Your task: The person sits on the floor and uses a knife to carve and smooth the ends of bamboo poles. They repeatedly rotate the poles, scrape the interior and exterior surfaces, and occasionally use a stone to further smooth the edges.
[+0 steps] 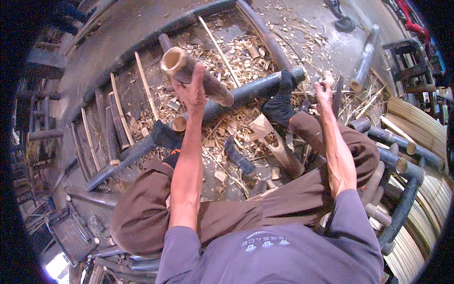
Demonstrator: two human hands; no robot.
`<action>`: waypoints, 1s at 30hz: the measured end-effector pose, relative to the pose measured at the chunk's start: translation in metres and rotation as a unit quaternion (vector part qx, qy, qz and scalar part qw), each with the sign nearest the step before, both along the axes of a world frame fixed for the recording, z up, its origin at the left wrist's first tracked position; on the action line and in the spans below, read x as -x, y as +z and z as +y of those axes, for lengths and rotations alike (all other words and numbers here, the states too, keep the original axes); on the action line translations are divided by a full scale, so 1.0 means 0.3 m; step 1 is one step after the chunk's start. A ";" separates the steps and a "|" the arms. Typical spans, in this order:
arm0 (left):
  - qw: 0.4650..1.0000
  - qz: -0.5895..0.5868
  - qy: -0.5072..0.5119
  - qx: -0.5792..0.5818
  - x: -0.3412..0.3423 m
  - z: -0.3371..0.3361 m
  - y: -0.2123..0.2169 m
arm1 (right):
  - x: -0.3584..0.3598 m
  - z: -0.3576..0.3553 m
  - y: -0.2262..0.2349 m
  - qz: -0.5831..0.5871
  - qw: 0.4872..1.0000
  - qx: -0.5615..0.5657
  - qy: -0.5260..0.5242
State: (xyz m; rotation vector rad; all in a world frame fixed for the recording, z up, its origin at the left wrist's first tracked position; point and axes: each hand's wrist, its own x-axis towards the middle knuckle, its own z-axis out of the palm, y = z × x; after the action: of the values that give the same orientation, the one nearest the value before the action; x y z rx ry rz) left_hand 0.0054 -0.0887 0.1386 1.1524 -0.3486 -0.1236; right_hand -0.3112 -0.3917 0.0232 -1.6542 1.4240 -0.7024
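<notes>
My left hand (191, 90) is closed around a short, thick bamboo tube (212, 86). The tube is tilted, its hollow end up at the far left and its lower end over a long dark bamboo pole (253, 92). On the right, my right hand (325, 92) has its fingers curled tight beside the far end of that pole. What it grips is too small and partly hidden to name; a dark, blade-like strip (337, 97) shows just beside it. My dark-shod feet (280, 103) rest by the pole.
Pale wood chips (189, 49) litter the ground. A split bamboo piece (279, 144) and a dark curved piece (239, 155) lie between my legs. Thin strips (146, 85) lean at the left. Bamboo poles (392, 137) and bundled slats (416, 120) crowd my right side.
</notes>
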 end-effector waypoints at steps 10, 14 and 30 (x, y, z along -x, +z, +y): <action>0.977 -0.133 -0.068 -0.153 0.098 -0.022 0.087 | -0.206 0.398 0.771 -0.265 0.947 0.169 0.061; 0.973 -0.167 -0.068 -0.144 0.089 -0.011 0.088 | -0.316 0.519 1.048 -0.334 0.927 0.144 0.089; 0.966 -0.104 0.182 -0.152 0.237 -0.081 0.009 | -0.456 0.574 1.179 0.013 0.954 0.256 0.154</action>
State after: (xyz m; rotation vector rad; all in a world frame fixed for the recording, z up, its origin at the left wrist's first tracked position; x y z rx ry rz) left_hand -0.0658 -0.1131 0.1414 1.5203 -0.3030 0.2786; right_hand -0.1744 -0.2194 0.3770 -2.2311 1.0089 -0.9190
